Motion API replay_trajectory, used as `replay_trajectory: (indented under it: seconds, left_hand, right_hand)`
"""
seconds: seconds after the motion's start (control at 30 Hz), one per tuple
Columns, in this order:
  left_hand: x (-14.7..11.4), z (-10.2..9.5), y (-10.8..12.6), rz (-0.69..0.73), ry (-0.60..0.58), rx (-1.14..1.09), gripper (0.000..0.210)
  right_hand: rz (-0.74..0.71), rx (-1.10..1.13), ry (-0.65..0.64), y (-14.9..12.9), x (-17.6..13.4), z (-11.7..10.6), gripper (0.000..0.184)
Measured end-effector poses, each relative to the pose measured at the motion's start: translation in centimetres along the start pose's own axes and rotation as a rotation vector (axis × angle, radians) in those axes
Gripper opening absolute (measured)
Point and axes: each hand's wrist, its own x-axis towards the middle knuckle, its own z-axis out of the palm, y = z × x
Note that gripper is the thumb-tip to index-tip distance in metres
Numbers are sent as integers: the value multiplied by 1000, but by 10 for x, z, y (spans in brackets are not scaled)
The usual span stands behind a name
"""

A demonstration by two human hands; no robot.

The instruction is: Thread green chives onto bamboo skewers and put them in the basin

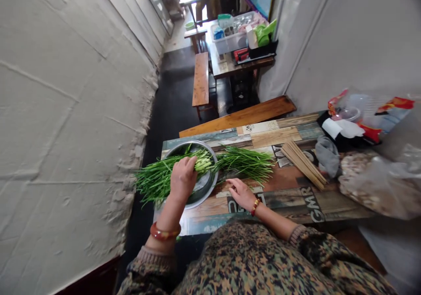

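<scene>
My left hand (183, 177) is closed over a thick bunch of green chives (158, 175) lying across a round metal basin (210, 189). Their leafy ends hang past the basin's left rim, and their pale cut ends point right. The undersides of my left fingers are hidden. Just right of the basin, my right hand (241, 194) is low over the table with its fingers partly bent and apart; I make out nothing held in it. Beyond it, a second pile of chives (245, 162) lies loose on the patterned tabletop (279, 198).
Wooden skewers or chopsticks (303, 165) lie right of the chives, beside a crumpled grey bag (327, 154). A clear plastic bag (375, 185) with pale contents sits at the right edge. Benches (200, 77) and another table with a plastic bin (228, 44) stand ahead. A rough wall (82, 124) runs along the left.
</scene>
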Motion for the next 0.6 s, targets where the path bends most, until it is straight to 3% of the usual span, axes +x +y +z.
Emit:
replay_trajectory:
  seconds: [0.17,0.27,0.33,0.43,0.53,0.6]
  left_hand:
    - [55,-24,70,277,-75,82,25]
    - [82,-10,119,454,-122,-58,22]
    - [92,17,148,537,-194,-135,23]
    - [92,79,179,579,-348,-155,28]
    - [75,138,185,552,-532,-109,54]
    - [60,162,178,550,-633,-108,69]
  right_hand:
    - [40,-19,45,16,-20,-7,32]
    - [67,-19,102,29,-33,-14,29]
    - [86,-18,132,37,-42,-18,29]
    - [162,-23,138,46,-56,-22,31]
    - [249,-18,109,53,-69,-26,30]
    - [281,-21,107,58,-76,-31,30]
